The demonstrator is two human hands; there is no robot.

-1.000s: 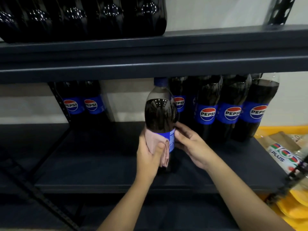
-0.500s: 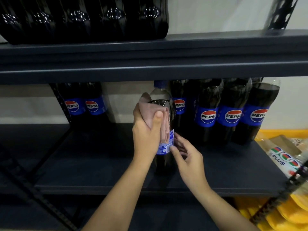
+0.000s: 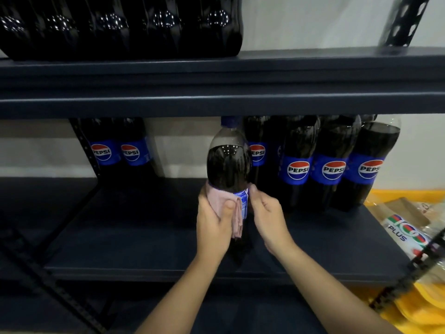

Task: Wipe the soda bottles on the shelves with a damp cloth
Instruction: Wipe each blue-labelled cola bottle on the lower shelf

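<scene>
Head view: left hand point(image 3: 213, 225) presses pink cloth point(image 3: 222, 201) around Pepsi bottle point(image 3: 228, 165) near the shelf point(image 3: 144, 249) front edge; right hand point(image 3: 267, 213), fingers curled, steadies its label side, preventing rotation.

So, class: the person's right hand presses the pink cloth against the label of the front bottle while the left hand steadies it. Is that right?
Not quite. The head view shows the left hand pressing the pink cloth against the label of the front bottle, while the right hand steadies it. The rest stands.
</scene>
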